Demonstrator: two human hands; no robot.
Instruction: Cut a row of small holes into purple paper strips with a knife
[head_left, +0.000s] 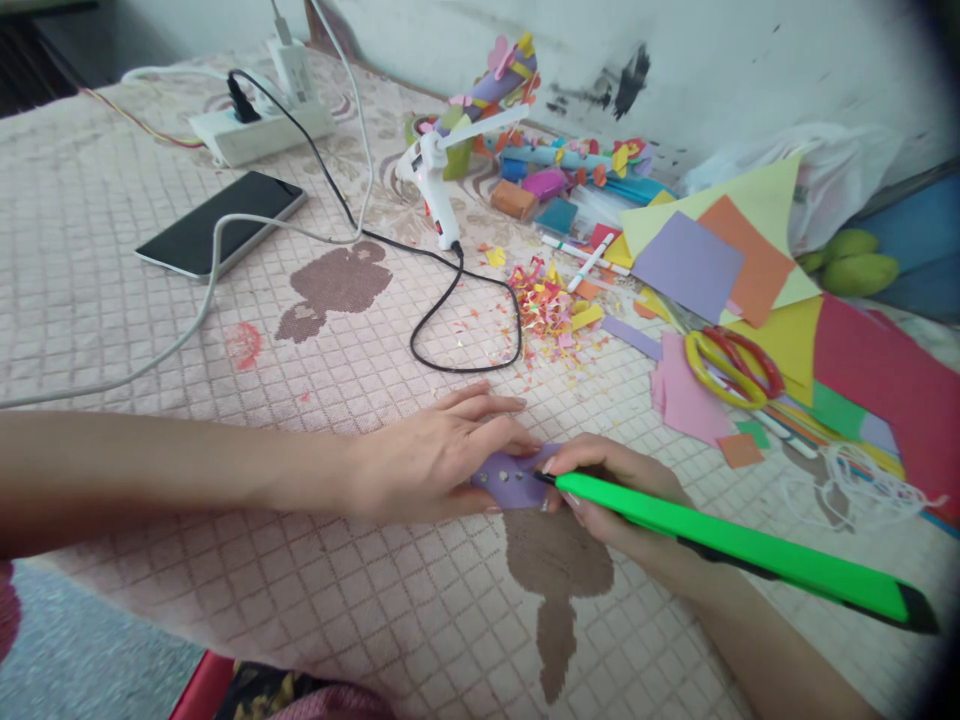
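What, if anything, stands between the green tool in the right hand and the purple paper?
Nothing visible stands in the way. The green tool in the right hand points its dark tip at the purple paper; the left hand lies at the paper's left side, not between them.

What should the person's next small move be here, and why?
Probably a light press of the green tool on the purple piece: the right hand has its dark tip at the piece, near small round spots, while the left hand braces the piece over the tablecloth.
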